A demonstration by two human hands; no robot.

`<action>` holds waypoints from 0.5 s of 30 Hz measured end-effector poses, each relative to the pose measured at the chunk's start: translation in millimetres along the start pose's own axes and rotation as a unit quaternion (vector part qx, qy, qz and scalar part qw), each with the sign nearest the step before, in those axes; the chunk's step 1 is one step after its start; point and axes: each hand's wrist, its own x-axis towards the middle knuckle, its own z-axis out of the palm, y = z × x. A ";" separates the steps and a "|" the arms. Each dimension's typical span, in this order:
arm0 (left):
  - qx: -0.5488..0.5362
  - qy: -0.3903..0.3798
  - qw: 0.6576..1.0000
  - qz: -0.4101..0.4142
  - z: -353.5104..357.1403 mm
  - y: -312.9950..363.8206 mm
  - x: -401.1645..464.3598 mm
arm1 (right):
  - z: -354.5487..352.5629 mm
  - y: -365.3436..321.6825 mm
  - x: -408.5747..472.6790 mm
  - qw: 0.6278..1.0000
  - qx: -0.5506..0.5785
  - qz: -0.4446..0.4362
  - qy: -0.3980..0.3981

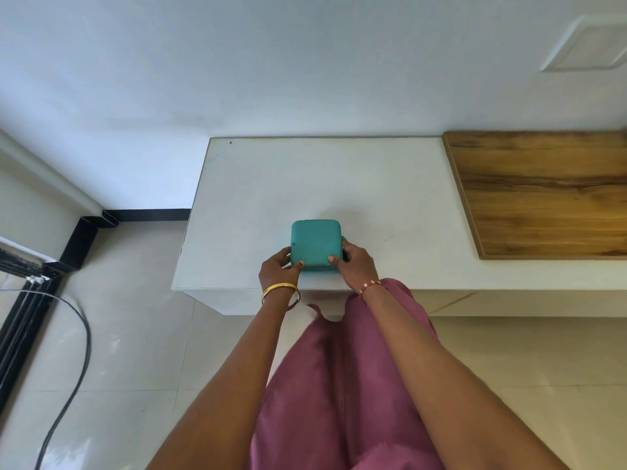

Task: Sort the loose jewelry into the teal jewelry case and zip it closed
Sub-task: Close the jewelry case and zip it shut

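A closed teal jewelry case (316, 245) sits near the white table's (305, 184) near edge. Both the left hand (279, 266) and the right hand (356, 262) grip its near corners, thumbs on the lid. Pulled nearer, it could slide off the edge.

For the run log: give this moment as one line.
teal case closed, on white counter | left hand grips it | right hand grips it
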 end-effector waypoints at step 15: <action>-0.011 0.055 0.997 -0.045 -23.3 31.5 82.6 | 25.9 -52.8 82.7 0.999 -0.046 0.005 -0.013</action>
